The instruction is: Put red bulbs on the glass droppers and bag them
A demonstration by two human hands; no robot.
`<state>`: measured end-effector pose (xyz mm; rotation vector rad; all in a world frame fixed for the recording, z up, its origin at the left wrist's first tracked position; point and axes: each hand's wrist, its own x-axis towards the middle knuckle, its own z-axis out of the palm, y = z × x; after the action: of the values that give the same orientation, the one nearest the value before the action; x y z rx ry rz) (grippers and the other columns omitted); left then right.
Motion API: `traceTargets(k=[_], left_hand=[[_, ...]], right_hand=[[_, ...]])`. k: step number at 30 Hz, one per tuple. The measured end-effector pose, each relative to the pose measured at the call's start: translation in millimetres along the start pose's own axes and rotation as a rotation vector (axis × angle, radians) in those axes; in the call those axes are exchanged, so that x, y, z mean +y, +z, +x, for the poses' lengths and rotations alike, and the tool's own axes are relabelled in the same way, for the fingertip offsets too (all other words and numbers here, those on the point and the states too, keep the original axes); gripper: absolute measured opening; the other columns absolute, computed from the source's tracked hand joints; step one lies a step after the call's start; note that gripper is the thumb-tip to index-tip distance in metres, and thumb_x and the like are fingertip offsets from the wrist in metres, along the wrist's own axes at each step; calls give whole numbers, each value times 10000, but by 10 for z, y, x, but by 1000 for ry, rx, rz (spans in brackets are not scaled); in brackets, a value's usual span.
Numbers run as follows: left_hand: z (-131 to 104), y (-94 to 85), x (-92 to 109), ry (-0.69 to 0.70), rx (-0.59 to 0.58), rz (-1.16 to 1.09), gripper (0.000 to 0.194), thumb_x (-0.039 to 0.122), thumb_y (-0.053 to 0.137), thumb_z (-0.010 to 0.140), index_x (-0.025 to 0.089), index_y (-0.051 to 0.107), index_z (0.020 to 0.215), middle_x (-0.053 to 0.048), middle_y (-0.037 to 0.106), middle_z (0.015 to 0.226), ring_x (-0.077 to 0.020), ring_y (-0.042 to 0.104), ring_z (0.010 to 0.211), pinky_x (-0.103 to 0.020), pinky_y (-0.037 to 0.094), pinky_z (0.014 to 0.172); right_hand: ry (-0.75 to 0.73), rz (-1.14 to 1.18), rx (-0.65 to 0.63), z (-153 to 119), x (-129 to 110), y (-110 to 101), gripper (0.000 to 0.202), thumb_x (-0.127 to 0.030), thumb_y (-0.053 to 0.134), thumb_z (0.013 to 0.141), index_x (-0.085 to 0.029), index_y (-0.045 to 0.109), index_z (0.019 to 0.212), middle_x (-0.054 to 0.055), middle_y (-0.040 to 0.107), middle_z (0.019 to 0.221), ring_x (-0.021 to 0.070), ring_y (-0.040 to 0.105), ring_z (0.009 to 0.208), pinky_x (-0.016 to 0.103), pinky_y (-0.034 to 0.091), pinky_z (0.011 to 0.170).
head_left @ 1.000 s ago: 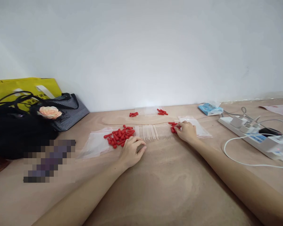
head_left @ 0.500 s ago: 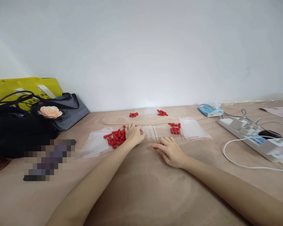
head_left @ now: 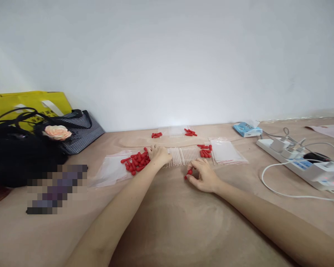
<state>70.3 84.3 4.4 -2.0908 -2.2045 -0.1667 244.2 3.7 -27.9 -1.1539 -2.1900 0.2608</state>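
Observation:
My right hand (head_left: 202, 175) pinches a small red rubber bulb (head_left: 189, 172) with a narrow neck between thumb and index finger, just in front of a row of thin clear tubes (head_left: 183, 156). My left hand (head_left: 159, 154) is at the row's left end, its bent fingers beside a pile of red rubber bulbs (head_left: 137, 161). Its fingertips are mostly hidden, and whether they hold anything does not show. Right of the tubes lies a smaller group of red bulbs (head_left: 205, 152).
Clear plastic bags lie in a left stack (head_left: 110, 170) and a right stack (head_left: 226, 151). Further back are more bulbs (head_left: 190, 132) and tubes. A power strip (head_left: 308, 168) with cables and a tissue pack (head_left: 247, 129) stand right; a striped bag (head_left: 78, 129) and a pixelated object (head_left: 57, 190) lie left.
My right hand has lifted its fingers and turned, so the red bulb between thumb and index finger shows more. My left hand has shifted slightly, its fingers now more hidden.

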Motion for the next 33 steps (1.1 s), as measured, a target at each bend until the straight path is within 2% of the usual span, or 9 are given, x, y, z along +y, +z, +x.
traceTargets(k=[5,11,15,17,19,22,28,33], left_hand=[[-27,-28,50,22,15,48,413,361,484,679,90,650,941,-191,551,1073,-321,412,1021,-409,274,850],[-132,-100,75,101,46,64,315,292,473,724,90,652,885,-195,546,1063,-331,401,1017,-414,283,824],[-389,-198,-95,296,78,33,265,261,400,814,123,604,913,-147,558,1034,-280,418,1015,-374,299,826],[-539,-214,-234,486,66,-25,225,233,370,851,147,575,883,-100,591,916,-232,481,897,-351,317,798],[-665,-188,-373,637,54,-90,204,208,356,871,153,550,836,-69,595,822,-199,507,783,-335,332,758],[-778,-87,-524,740,55,-112,171,199,382,876,150,528,800,-57,584,797,-184,509,746,-310,344,713],[-807,56,-612,743,47,-170,120,188,449,852,158,527,766,-41,585,824,-179,503,763,-315,352,729],[-820,71,-577,691,19,-387,95,213,488,827,180,550,892,-40,592,916,-186,506,857,-327,372,766]], right_hand=[[-5,-12,-12,1,58,-22,109,-195,557,655,-184,519,756,2,573,695,169,485,726,328,298,722],[-87,-73,-75,1,81,-57,163,-225,554,709,-212,612,860,15,591,725,175,473,744,334,281,713],[-149,-73,-114,4,97,-92,115,-233,546,745,-227,638,814,18,601,763,173,475,762,332,290,710],[-169,-66,-116,5,118,-94,111,-242,557,749,-231,643,819,19,604,772,169,479,762,334,300,719],[-176,-65,-116,5,142,-90,112,-254,566,751,-238,647,826,19,604,773,169,484,761,339,311,728],[-181,-51,-125,10,172,-93,119,-262,565,759,-239,652,837,25,606,788,173,493,771,344,330,731],[-221,50,-195,23,207,-140,147,-285,573,772,-219,654,875,29,610,808,159,515,780,325,363,729],[-212,74,-193,28,229,-110,167,-319,559,794,-226,665,884,33,615,797,159,524,774,325,363,725]])
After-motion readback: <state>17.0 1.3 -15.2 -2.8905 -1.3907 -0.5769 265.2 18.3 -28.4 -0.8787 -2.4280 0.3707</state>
